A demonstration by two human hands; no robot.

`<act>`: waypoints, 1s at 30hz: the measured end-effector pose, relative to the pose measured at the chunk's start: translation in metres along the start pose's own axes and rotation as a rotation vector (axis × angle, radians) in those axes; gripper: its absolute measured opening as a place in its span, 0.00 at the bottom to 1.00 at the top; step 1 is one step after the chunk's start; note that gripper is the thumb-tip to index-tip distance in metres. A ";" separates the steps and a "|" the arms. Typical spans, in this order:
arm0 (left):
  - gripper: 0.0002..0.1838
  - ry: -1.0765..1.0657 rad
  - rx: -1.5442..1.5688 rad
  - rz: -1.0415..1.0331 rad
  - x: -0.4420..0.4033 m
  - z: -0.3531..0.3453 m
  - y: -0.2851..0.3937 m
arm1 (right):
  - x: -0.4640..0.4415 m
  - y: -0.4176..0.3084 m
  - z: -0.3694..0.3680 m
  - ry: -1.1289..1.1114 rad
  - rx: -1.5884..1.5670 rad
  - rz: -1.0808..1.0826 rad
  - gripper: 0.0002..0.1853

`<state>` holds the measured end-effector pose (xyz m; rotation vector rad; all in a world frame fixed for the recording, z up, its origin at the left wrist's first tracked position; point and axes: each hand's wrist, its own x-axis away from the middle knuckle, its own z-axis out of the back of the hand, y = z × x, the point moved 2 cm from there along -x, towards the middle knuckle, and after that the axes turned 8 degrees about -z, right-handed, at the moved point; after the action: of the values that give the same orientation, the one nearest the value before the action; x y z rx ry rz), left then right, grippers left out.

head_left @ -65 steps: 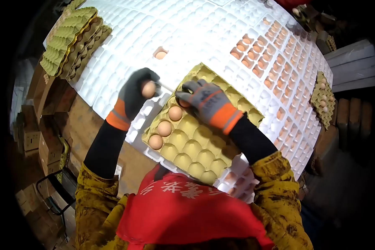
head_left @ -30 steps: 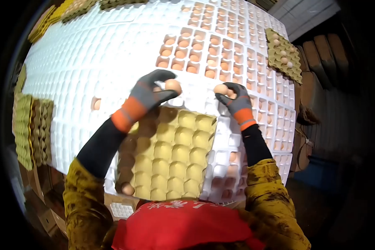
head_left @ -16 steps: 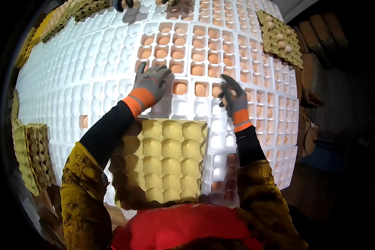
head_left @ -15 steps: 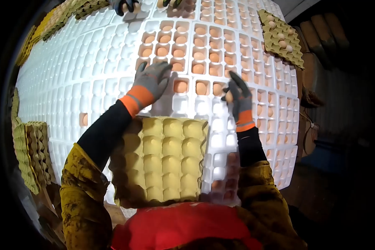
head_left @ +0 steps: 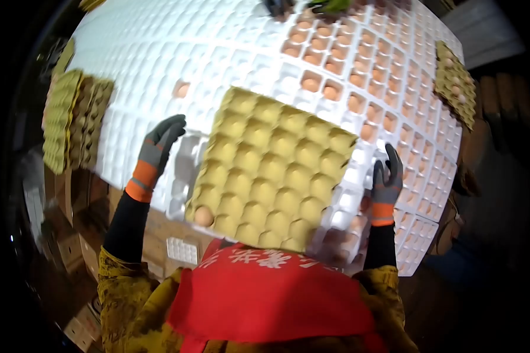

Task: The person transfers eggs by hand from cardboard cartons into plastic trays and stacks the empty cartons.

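A yellow pulp egg tray (head_left: 275, 166) lies tilted across the white foam trays (head_left: 176, 50) in front of me, close to my red apron. One brown egg (head_left: 204, 216) sits in its near left corner; its other visible cups hold nothing. My left hand (head_left: 161, 143), in a grey and orange glove, is left of the tray with fingers stretched out and nothing in them. Right of the tray is my right hand (head_left: 387, 177), fingers extended over the foam trays, with no egg visible in it. Rows of brown eggs (head_left: 331, 90) fill foam cups at the right.
A stack of pulp trays (head_left: 79, 120) stands at the left edge. Another pulp tray (head_left: 455, 85) with a few eggs lies far right. At the top are another person's gloved hands (head_left: 330, 7). Cardboard boxes (head_left: 70, 250) stand below the left side.
The view has shifted. My hands have drawn back to either side of the pulp tray, which now appears turned. My right hand no longer holds the egg; an egg now shows in the tray's corner.
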<state>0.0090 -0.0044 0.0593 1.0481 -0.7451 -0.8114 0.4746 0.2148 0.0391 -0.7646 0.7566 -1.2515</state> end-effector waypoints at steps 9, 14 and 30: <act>0.18 0.081 0.057 0.037 0.135 -0.008 -0.006 | 0.121 -0.080 -0.019 -0.228 -0.161 -0.092 0.22; 0.19 0.029 0.032 0.023 0.151 -0.024 -0.018 | 0.156 -0.160 -0.065 -0.425 0.030 0.333 0.24; 0.22 0.314 0.010 -0.094 0.148 -0.040 -0.035 | 0.127 -0.125 -0.052 -1.105 -1.053 -0.507 0.28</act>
<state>0.1093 -0.1229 0.0349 1.1935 -0.4363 -0.7015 0.3850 0.0667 0.1061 -2.3520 0.2167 -0.5522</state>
